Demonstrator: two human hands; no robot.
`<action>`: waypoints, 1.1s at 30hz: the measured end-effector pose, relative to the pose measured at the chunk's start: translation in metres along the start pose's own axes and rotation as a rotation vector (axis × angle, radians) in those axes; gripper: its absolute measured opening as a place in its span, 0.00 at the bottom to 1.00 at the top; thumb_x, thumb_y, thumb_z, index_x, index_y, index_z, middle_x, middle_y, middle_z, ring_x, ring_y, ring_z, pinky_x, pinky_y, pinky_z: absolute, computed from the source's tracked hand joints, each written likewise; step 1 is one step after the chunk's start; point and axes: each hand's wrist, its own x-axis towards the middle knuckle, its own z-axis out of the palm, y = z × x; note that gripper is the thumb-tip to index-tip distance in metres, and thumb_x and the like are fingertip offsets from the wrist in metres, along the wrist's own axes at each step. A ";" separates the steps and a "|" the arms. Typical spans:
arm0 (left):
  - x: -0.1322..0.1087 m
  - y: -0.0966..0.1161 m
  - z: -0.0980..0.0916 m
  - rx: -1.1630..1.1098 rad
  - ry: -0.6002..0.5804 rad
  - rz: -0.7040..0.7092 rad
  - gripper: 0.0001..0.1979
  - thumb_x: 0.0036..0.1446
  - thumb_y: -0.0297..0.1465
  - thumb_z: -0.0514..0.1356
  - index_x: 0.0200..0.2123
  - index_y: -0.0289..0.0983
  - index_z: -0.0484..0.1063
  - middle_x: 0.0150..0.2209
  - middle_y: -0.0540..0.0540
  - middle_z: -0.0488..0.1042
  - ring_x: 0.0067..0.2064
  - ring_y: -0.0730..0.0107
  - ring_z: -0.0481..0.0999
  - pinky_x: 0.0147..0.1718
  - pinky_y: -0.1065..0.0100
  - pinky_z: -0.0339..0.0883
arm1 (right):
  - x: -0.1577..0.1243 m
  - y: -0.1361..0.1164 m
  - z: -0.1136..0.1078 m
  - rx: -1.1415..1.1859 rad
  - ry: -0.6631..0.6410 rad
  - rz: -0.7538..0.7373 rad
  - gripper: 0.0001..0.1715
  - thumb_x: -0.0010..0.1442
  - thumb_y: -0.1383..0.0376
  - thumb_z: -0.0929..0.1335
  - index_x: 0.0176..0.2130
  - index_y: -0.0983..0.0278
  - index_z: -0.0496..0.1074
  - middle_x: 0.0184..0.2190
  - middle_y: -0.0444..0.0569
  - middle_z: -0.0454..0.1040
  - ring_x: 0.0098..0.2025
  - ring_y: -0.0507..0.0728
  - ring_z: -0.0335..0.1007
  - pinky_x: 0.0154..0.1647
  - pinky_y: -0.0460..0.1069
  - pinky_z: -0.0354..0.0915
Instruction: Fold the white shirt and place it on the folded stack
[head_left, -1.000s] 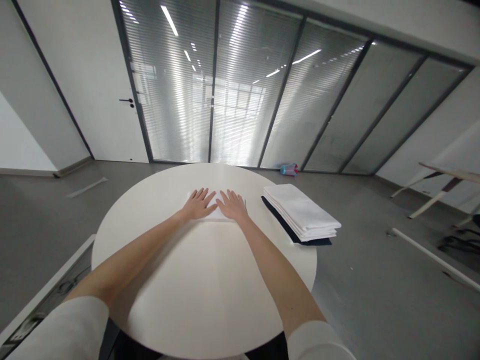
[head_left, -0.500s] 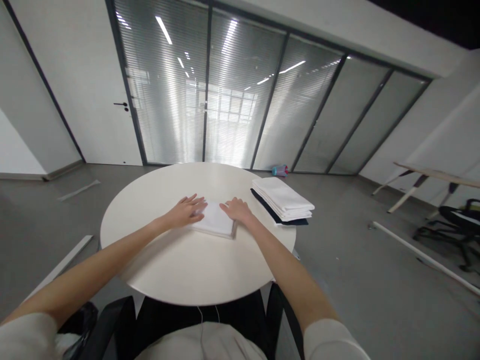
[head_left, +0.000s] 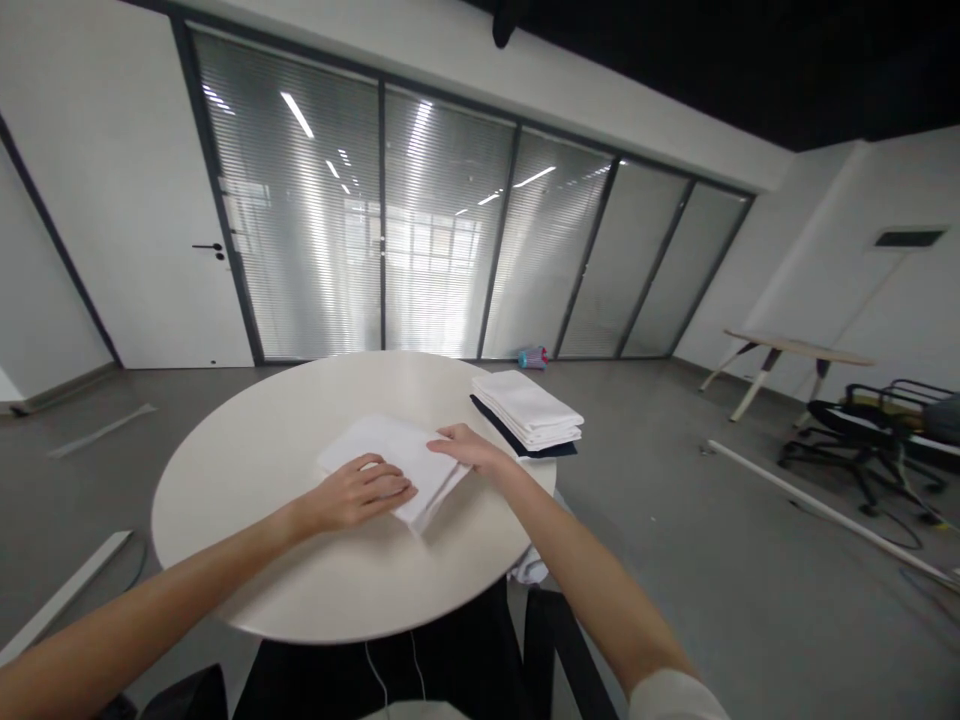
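Observation:
A folded white cloth (head_left: pixel 391 442) lies askew on the round white table (head_left: pixel 232 480), its near right corner raised off the top. My right hand (head_left: pixel 469 447) grips the right edge of this cloth, thumb on top and the other fingers mostly hidden. On its near side rests my left hand (head_left: pixel 361 492), palm down with the fingers stretched over the fabric. Just right of my right hand sits a neat stack of folded white cloths (head_left: pixel 529 405), on top of a dark folded cloth (head_left: pixel 501 430).
Pale fabric (head_left: pixel 531 566) hangs or lies below the table's right edge. A black armrest (head_left: pixel 559 640) is close to my right side. Farther right are a white bar (head_left: pixel 810 505) on the floor, a black chair (head_left: pixel 862 430) and a wooden-topped table (head_left: pixel 795 347).
The cloth has been turned and its right side lifted. My left hand has slid nearer to me, and my right hand now grips the edge. The view has swung right.

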 end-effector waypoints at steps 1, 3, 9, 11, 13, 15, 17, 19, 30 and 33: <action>0.010 -0.001 -0.003 -0.007 0.014 -0.023 0.24 0.70 0.26 0.46 0.62 0.54 0.68 0.50 0.47 0.80 0.56 0.63 0.76 0.54 0.56 0.68 | -0.004 -0.006 -0.010 0.037 0.035 -0.053 0.13 0.57 0.61 0.72 0.39 0.69 0.79 0.30 0.47 0.79 0.28 0.51 0.70 0.26 0.42 0.62; 0.039 -0.006 -0.009 -0.028 0.047 -0.103 0.24 0.71 0.27 0.45 0.61 0.55 0.69 0.52 0.48 0.79 0.58 0.63 0.74 0.56 0.54 0.66 | -0.013 -0.020 -0.039 0.105 0.128 -0.148 0.16 0.55 0.61 0.72 0.42 0.68 0.79 0.35 0.49 0.80 0.32 0.53 0.73 0.30 0.44 0.66; 0.178 -0.048 -0.020 -0.059 0.136 -0.212 0.24 0.72 0.29 0.43 0.61 0.53 0.69 0.62 0.48 0.71 0.67 0.61 0.62 0.63 0.53 0.55 | -0.030 -0.047 -0.170 0.163 0.457 -0.245 0.24 0.51 0.57 0.75 0.44 0.69 0.78 0.32 0.49 0.80 0.28 0.52 0.72 0.28 0.44 0.65; 0.219 -0.064 -0.011 -0.063 0.121 -0.171 0.24 0.72 0.28 0.44 0.62 0.51 0.69 0.62 0.48 0.70 0.66 0.60 0.62 0.62 0.54 0.54 | -0.031 -0.041 -0.204 0.168 0.566 -0.206 0.23 0.52 0.57 0.75 0.44 0.70 0.78 0.31 0.49 0.80 0.27 0.51 0.71 0.28 0.44 0.66; 0.248 -0.075 0.007 -0.061 0.095 -0.137 0.23 0.71 0.27 0.44 0.61 0.48 0.69 0.61 0.47 0.71 0.65 0.59 0.64 0.60 0.55 0.55 | -0.032 -0.025 -0.224 0.178 0.638 -0.121 0.22 0.53 0.59 0.74 0.44 0.70 0.78 0.31 0.50 0.80 0.27 0.52 0.73 0.30 0.46 0.68; 0.262 -0.078 0.032 -0.079 0.044 -0.106 0.22 0.71 0.27 0.46 0.61 0.46 0.70 0.59 0.45 0.73 0.62 0.59 0.67 0.58 0.56 0.57 | -0.031 -0.002 -0.231 0.147 0.658 -0.016 0.20 0.54 0.60 0.74 0.44 0.70 0.78 0.32 0.52 0.80 0.29 0.54 0.75 0.32 0.47 0.70; 0.261 -0.074 0.059 -0.143 -0.014 -0.074 0.21 0.69 0.27 0.48 0.59 0.43 0.72 0.57 0.44 0.74 0.59 0.60 0.70 0.57 0.57 0.58 | -0.031 0.024 -0.229 0.024 0.643 0.069 0.18 0.54 0.59 0.74 0.41 0.69 0.79 0.31 0.52 0.80 0.32 0.56 0.76 0.34 0.49 0.72; 0.252 -0.065 0.083 -0.238 -0.019 -0.070 0.20 0.67 0.28 0.51 0.58 0.42 0.72 0.56 0.43 0.75 0.57 0.61 0.71 0.58 0.57 0.58 | -0.030 0.046 -0.226 -0.147 0.632 0.100 0.17 0.54 0.57 0.73 0.38 0.68 0.80 0.30 0.50 0.80 0.34 0.57 0.76 0.36 0.50 0.72; 0.262 -0.052 0.158 -0.731 0.391 -1.080 0.35 0.70 0.46 0.45 0.72 0.34 0.45 0.73 0.33 0.41 0.74 0.55 0.36 0.70 0.53 0.44 | -0.003 0.054 -0.249 -0.691 0.635 0.299 0.49 0.62 0.37 0.60 0.63 0.73 0.67 0.61 0.70 0.67 0.62 0.71 0.66 0.59 0.60 0.63; 0.277 -0.052 0.171 -0.741 0.461 -1.095 0.37 0.70 0.46 0.45 0.72 0.31 0.40 0.74 0.31 0.33 0.74 0.56 0.29 0.70 0.52 0.39 | 0.013 0.034 -0.241 -0.800 0.669 0.184 0.46 0.68 0.42 0.54 0.70 0.70 0.54 0.69 0.64 0.56 0.71 0.65 0.51 0.69 0.61 0.50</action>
